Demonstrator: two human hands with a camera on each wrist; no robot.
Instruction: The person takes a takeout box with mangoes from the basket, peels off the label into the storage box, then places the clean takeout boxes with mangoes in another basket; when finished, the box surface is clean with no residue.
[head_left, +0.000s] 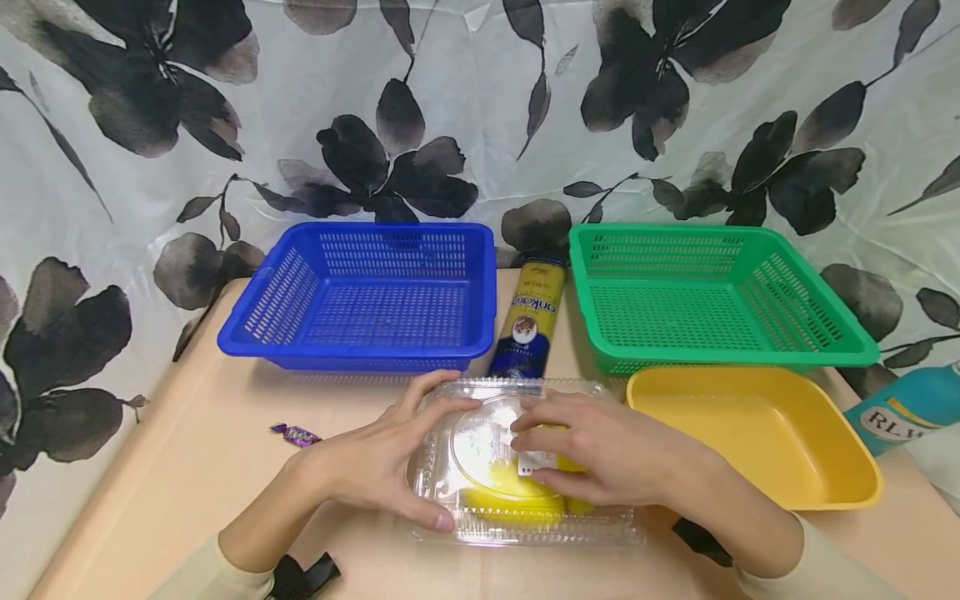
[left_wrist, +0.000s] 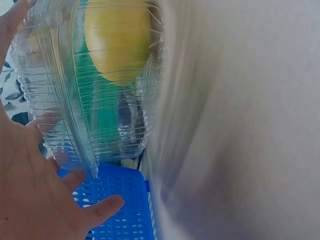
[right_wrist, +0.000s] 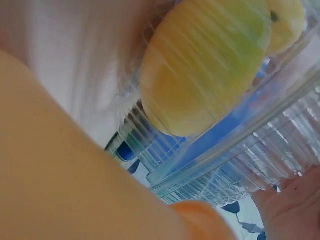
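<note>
A clear plastic clamshell box [head_left: 525, 533] lies on the table in front of me, lid down. Through its ribbed wall show yellow oval fruits [left_wrist: 117, 42], one tinged green in the right wrist view. My left hand [head_left: 375, 462] spreads over the box's left side, index finger on the lid and thumb at the front left corner. Bent slightly, the fingers of my right hand [head_left: 600, 442] rest on top of the lid beside a white label [head_left: 534, 462]. Part of the fruit is hidden under that hand.
Behind the box stand a blue basket [head_left: 360, 346] and a green basket [head_left: 712, 346], with a yellow and blue pasta packet [head_left: 534, 308] between them. A yellow tub [head_left: 757, 492] and teal bottle [head_left: 907, 404] are at the right. A purple wrapped candy [head_left: 298, 435] lies left.
</note>
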